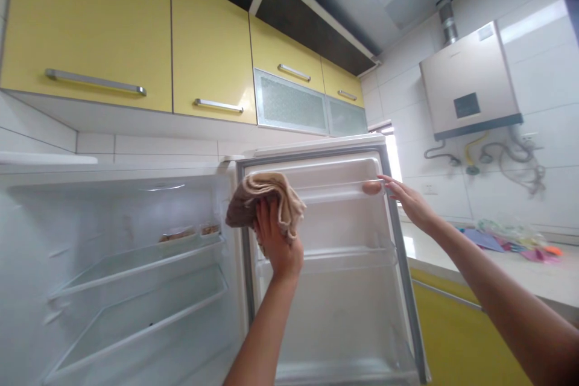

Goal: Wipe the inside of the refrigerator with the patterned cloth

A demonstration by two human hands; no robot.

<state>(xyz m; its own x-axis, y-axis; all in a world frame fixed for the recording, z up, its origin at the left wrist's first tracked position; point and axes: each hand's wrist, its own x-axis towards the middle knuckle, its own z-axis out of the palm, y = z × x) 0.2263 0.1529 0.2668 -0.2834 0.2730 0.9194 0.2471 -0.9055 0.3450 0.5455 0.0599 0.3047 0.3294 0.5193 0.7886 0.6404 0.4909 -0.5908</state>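
My left hand (277, 241) is closed on a folded brown-and-beige cloth (266, 193), held up near the hinge side of the open refrigerator door (335, 307). Its fingers press against the cloth's underside. On the right, my right hand (409, 199) has its fingers stretched out, with the fingertips at the door's outer edge beside the upper door shelf (335, 193). Behind that shelf's clear front sits a brownish, egg-shaped item (372, 187). To the left, the refrigerator's interior shows glass shelves (136, 265).
Small food packs (181, 233) lie on the upper glass shelf. Yellow wall cabinets (212, 42) hang above the refrigerator. A countertop (456, 259) at the right bears plastic bags and colourful cloths (511, 238). A water heater (470, 81) with hoses hangs on the tiled wall.
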